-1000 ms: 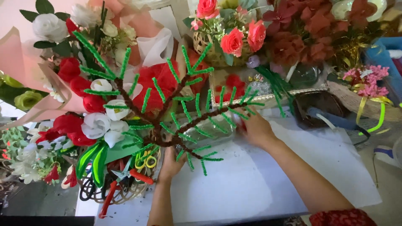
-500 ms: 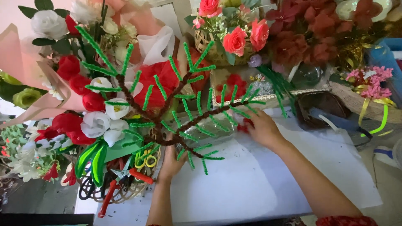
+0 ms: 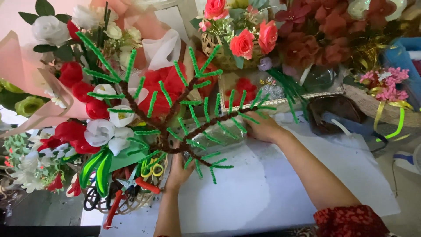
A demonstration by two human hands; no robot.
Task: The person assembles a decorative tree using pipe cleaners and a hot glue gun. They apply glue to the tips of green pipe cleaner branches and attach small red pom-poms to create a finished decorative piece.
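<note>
My right hand (image 3: 262,128) has slid further out along the branch tip since a moment ago, fingers pinched on it; my left hand (image 3: 179,169) still grips the trunk of the pipe-cleaner tree (image 3: 171,127), raised above the white sheet (image 3: 245,193) on the table. Bouquets (image 3: 83,87) crowd left, a tool basket (image 3: 127,193) sits beside my left wrist.
</note>
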